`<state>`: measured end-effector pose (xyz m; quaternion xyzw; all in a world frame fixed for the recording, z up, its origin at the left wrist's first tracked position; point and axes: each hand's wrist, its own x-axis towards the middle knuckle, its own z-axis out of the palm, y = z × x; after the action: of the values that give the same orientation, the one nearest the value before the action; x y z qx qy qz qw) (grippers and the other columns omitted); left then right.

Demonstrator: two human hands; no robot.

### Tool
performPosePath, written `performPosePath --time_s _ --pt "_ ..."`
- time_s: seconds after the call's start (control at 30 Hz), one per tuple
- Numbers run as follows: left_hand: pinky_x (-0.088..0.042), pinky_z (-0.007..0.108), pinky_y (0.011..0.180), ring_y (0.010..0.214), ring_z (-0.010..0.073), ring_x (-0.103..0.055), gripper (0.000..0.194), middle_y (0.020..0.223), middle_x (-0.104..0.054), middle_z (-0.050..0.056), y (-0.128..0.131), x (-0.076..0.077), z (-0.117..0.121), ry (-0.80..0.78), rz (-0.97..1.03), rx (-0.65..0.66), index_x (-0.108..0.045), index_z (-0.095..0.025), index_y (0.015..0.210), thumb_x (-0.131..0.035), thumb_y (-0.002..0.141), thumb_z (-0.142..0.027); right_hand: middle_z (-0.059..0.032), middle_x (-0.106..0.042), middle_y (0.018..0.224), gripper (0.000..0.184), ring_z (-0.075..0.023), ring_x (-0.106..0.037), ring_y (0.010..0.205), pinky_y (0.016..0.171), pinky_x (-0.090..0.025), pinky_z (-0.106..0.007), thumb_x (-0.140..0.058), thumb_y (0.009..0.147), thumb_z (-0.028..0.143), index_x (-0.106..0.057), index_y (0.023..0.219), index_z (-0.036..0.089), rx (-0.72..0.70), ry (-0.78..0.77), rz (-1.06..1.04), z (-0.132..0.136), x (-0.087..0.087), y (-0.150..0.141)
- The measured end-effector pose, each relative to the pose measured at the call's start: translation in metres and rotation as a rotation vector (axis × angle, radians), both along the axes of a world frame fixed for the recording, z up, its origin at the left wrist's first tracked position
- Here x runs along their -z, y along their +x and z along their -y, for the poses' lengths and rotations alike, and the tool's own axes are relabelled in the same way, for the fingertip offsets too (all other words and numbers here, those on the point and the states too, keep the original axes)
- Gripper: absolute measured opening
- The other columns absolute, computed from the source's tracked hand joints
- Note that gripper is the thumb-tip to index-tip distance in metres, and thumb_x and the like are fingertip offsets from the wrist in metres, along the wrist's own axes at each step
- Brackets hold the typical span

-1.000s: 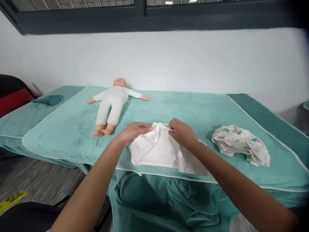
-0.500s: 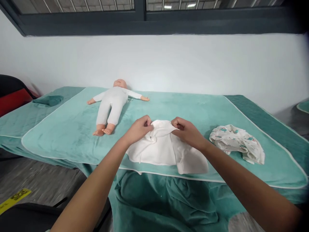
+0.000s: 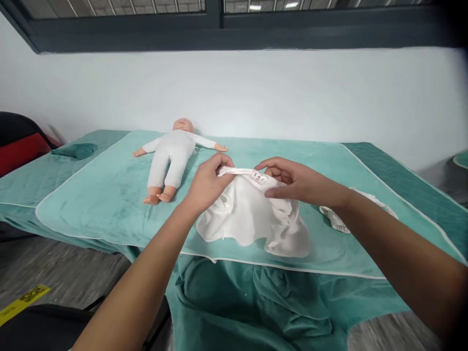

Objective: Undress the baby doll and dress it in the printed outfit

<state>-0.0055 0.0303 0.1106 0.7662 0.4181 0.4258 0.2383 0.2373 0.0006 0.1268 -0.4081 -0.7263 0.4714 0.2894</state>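
A white baby shirt (image 3: 244, 214) lies partly raised at the front of the green bed cover, its lower edge spread on the cloth. My left hand (image 3: 214, 180) is closed, pinching the rolled upper edge between thumb and fingers. A small printed label (image 3: 259, 177) shows on that edge. Beside the label is my right hand (image 3: 292, 180), thumb and fingers apart, fingertips close to the fabric; whether they touch it is hard to see. Beyond my left hand, a baby doll (image 3: 173, 151) in white lies on its back, arms spread.
Behind my right forearm, a patterned white cloth item (image 3: 334, 219) is partly hidden. The green cover (image 3: 109, 204) drapes over the bed's front edge. A white wall (image 3: 256, 92) with a barred window stands behind. A red and black chair (image 3: 25, 151) is at left.
Both hands have risen a little, lifting the shirt's upper edge and exposing the label. The right hand's fingers have spread from their pinch. The right forearm now covers more of the patterned cloth.
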Motion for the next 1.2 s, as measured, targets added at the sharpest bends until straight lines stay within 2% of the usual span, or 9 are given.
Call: performPosePath --time_s 0.2,0.4,0.5,0.67,0.8,0.9,1.03,1.13,1.2 --pt "-0.042 0.029 0.071 0.088 0.0180 -0.060 0.017 0.094 -0.066 0.001 -0.004 -0.011 0.007 0.491 -0.358 -0.213 -0.059 -0.022 0.096 -0.053 0.083 -0.012 0.0007 -0.060 0.077 0.017 -0.0143 -0.051 0.064 0.057 -0.035 -0.027 -0.063 0.083 0.033 -0.068 0.097 0.024 0.545 0.353 0.470 -0.008 -0.001 0.004" --pt "-0.038 0.030 0.063 0.089 0.0214 -0.061 0.023 0.102 -0.066 0.003 -0.019 -0.008 0.004 0.382 -0.503 -0.443 -0.061 -0.024 0.101 -0.052 0.084 -0.012 -0.0069 -0.064 0.105 0.035 -0.0184 -0.056 0.076 0.067 -0.039 -0.031 -0.053 0.081 0.019 -0.069 0.112 0.024 0.791 0.673 0.660 -0.014 0.004 0.033" --pt "-0.043 0.032 0.072 0.094 0.0224 -0.062 0.016 0.102 -0.068 0.003 -0.028 -0.002 0.000 0.295 -0.368 -0.486 -0.062 -0.023 0.100 -0.053 0.087 -0.019 -0.0075 -0.066 0.115 0.031 -0.0204 -0.061 0.088 0.074 -0.044 -0.031 -0.049 0.082 0.020 -0.072 0.103 0.024 0.741 0.596 0.537 -0.019 0.027 0.051" --pt "-0.045 0.030 0.073 0.087 0.0206 -0.062 0.019 0.095 -0.069 0.000 -0.035 -0.004 -0.001 -0.019 -0.227 -0.460 -0.064 -0.023 0.100 -0.060 0.084 -0.033 -0.0048 -0.073 0.098 0.025 -0.0189 -0.062 0.075 0.062 -0.044 -0.027 -0.058 0.080 0.033 -0.072 0.098 0.023 0.811 0.168 0.239 -0.019 0.054 0.066" --pt "-0.041 0.028 0.065 0.078 0.0184 -0.059 0.031 0.087 -0.066 -0.001 -0.045 -0.019 -0.009 -0.244 -0.249 -0.384 -0.065 -0.024 0.094 -0.071 0.076 -0.049 -0.0046 -0.073 0.102 0.027 -0.0193 -0.062 0.080 0.065 -0.043 -0.028 -0.062 0.077 0.034 -0.072 0.101 0.024 0.889 0.206 0.360 -0.019 0.033 0.079" --pt "-0.040 0.028 0.064 0.078 0.0193 -0.060 0.039 0.089 -0.067 0.000 -0.051 -0.022 -0.031 -0.298 -0.303 -0.389 -0.065 -0.025 0.096 -0.074 0.073 -0.055 -0.0037 -0.073 0.107 0.030 -0.0206 -0.062 0.087 0.069 -0.042 -0.029 -0.061 0.077 0.027 -0.072 0.105 0.027 0.787 0.182 0.645 -0.036 0.013 0.095" --pt "-0.046 0.032 0.073 0.090 0.0236 -0.064 0.039 0.101 -0.070 0.003 -0.040 0.005 -0.075 -0.289 -0.384 -0.442 -0.064 -0.025 0.105 -0.072 0.078 -0.053 -0.0082 -0.068 0.120 0.036 -0.0255 -0.062 0.096 0.074 -0.044 -0.034 -0.052 0.081 0.025 -0.067 0.114 0.025 0.697 0.192 1.007 -0.076 0.027 0.099" --pt "-0.048 0.039 0.087 0.110 0.0297 -0.061 0.032 0.119 -0.067 0.011 -0.012 0.048 -0.093 -0.067 -0.513 -0.611 -0.062 -0.019 0.116 -0.062 0.089 -0.037 -0.0173 -0.059 0.132 0.042 -0.0330 -0.059 0.108 0.083 -0.047 -0.043 -0.047 0.088 0.026 -0.061 0.127 0.018 0.766 0.380 1.109 -0.093 0.068 0.076" --pt "-0.045 0.044 0.097 0.123 0.0326 -0.054 0.030 0.132 -0.061 0.014 0.010 0.079 -0.094 0.125 -0.635 -0.592 -0.061 -0.018 0.121 -0.058 0.092 -0.028 -0.0206 -0.054 0.139 0.043 -0.0402 -0.049 0.125 0.095 -0.044 -0.052 -0.049 0.088 0.024 -0.060 0.128 0.013 0.719 0.616 1.110 -0.093 0.099 0.053"
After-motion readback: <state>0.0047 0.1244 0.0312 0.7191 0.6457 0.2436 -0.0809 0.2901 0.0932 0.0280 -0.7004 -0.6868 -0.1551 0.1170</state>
